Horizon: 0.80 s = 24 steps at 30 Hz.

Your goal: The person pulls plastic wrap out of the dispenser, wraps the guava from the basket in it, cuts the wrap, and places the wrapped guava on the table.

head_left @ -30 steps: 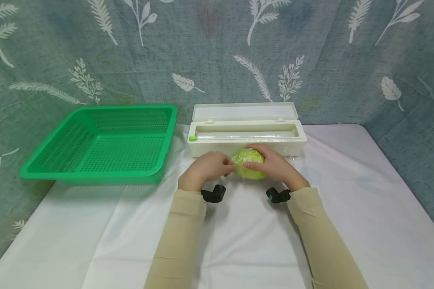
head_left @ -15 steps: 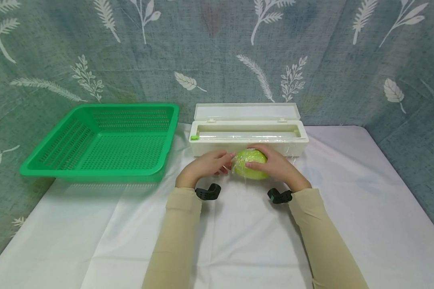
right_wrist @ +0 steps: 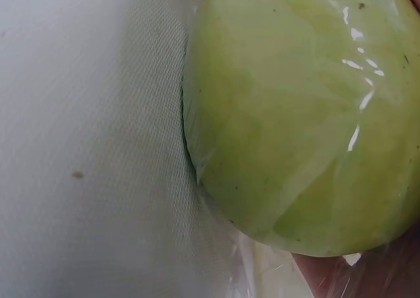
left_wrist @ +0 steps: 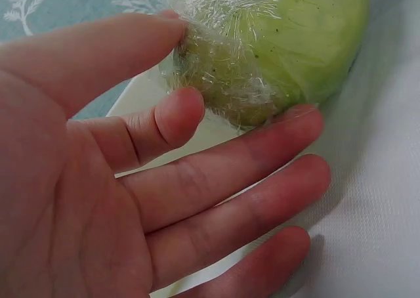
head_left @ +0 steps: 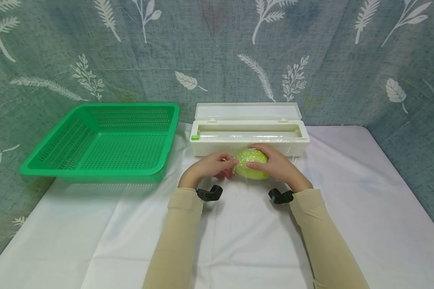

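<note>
A yellow-green, dark-specked round fruit [head_left: 251, 173] wrapped in clear cling film lies on the white cloth. My right hand [head_left: 277, 165] grips it from the right, thumb on the near side and fingers over the far side. At its left end my left hand [head_left: 215, 165] touches the bunched film [left_wrist: 226, 85]; in the left wrist view the thumb tip meets the film, the index finger is bent, and the other fingers stretch out under the fruit. Right behind stands a white cling film dispenser [head_left: 220, 149], lid up, its roll [head_left: 249, 134] visible inside.
A green perforated plastic basket [head_left: 108, 175] stands at the left on the white-covered table [head_left: 246, 241]. A leaf-patterned grey-blue curtain [head_left: 217, 52] hangs behind. The dispenser has a small green slider [head_left: 195, 137] at its left end.
My left hand drew back a little from the film, its fingers spreading, then came back to the fruit's left end. My right hand keeps its hold on the fruit.
</note>
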Each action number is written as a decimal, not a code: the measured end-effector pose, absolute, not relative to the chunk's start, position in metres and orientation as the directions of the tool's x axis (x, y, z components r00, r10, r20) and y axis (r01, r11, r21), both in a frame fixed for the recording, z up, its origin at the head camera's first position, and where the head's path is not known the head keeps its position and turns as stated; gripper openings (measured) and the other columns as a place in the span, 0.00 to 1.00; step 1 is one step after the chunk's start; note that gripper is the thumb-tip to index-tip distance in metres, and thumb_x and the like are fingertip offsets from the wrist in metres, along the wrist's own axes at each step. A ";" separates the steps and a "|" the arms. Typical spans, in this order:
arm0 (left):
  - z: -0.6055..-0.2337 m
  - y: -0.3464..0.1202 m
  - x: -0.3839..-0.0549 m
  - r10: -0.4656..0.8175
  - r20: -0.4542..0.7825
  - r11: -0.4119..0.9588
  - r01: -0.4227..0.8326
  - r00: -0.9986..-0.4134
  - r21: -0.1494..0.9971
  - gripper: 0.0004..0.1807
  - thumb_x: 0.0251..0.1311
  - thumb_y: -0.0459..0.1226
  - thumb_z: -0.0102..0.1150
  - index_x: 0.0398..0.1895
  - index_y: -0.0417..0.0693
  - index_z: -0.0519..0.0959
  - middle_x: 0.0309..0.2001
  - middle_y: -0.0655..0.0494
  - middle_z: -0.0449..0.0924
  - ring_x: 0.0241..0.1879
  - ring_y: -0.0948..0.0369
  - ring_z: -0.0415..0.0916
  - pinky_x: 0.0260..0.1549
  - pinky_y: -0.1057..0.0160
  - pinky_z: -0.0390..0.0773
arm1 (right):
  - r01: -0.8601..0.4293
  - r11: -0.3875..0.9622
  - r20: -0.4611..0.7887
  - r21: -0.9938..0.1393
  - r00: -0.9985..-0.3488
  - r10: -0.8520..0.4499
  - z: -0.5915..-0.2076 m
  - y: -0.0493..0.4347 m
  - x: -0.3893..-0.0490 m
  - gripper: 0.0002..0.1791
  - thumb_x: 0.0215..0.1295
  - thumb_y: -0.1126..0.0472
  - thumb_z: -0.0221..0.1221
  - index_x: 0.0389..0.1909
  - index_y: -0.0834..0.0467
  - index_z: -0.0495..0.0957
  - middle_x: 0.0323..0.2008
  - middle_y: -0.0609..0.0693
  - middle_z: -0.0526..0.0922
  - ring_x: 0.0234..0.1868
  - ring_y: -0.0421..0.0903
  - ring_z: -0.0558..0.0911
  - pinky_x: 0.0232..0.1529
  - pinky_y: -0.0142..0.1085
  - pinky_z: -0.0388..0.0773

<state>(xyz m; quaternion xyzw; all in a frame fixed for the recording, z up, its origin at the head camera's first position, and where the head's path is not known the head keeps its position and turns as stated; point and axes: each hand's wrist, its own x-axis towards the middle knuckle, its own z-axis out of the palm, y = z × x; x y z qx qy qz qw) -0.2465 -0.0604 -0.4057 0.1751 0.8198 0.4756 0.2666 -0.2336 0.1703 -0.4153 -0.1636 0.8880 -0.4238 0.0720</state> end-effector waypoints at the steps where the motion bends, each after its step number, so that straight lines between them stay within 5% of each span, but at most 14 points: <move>1: -0.406 -0.060 -0.246 0.542 -0.272 0.480 0.027 -0.796 0.877 0.18 0.58 0.51 0.51 0.36 0.44 0.72 0.34 0.52 0.81 0.35 0.54 0.77 0.36 0.56 0.74 | -0.228 0.588 0.010 -0.776 -0.937 -0.350 -0.416 0.170 -0.234 0.36 0.48 0.34 0.57 0.59 0.41 0.65 0.59 0.44 0.63 0.57 0.47 0.65 0.53 0.49 0.61; 24: -0.397 -0.056 -0.243 0.478 -0.290 0.472 -0.037 -0.829 0.881 0.14 0.56 0.45 0.56 0.31 0.43 0.69 0.30 0.51 0.81 0.31 0.51 0.77 0.35 0.53 0.74 | -0.247 0.596 0.034 -0.764 -0.938 -0.345 -0.418 0.172 -0.235 0.34 0.48 0.34 0.57 0.57 0.39 0.65 0.59 0.43 0.64 0.57 0.47 0.65 0.53 0.49 0.61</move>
